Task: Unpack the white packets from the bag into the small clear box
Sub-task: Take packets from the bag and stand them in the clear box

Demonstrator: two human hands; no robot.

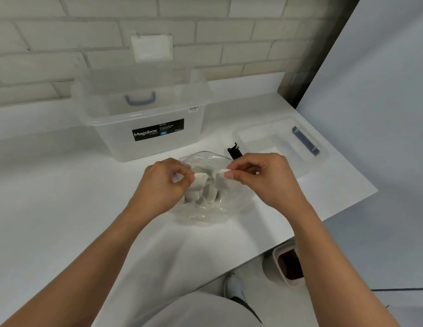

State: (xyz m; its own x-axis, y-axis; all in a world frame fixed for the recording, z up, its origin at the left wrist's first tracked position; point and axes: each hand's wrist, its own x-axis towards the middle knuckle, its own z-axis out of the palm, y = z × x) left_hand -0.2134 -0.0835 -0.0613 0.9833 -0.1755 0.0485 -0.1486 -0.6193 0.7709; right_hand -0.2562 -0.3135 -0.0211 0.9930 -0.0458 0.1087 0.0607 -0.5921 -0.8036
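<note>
White packets [201,187] all sit clumped inside the clear bag [205,208] on the counter [64,208], left hand [163,182] pinching one, right hand [260,175] pinching another, small clear box [281,140] beside looks empty, so unpacking barely started.

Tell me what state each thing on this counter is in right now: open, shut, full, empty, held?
Clear plastic bag: open at the top, lying on the counter, white packets inside.
White packets: in the bag; one pinched by each hand.
Left hand: shut on a packet.
Right hand: shut on a packet.
Small clear box: no lid on it, looks empty.
Megabox storage box: open, lid propped behind.
</note>
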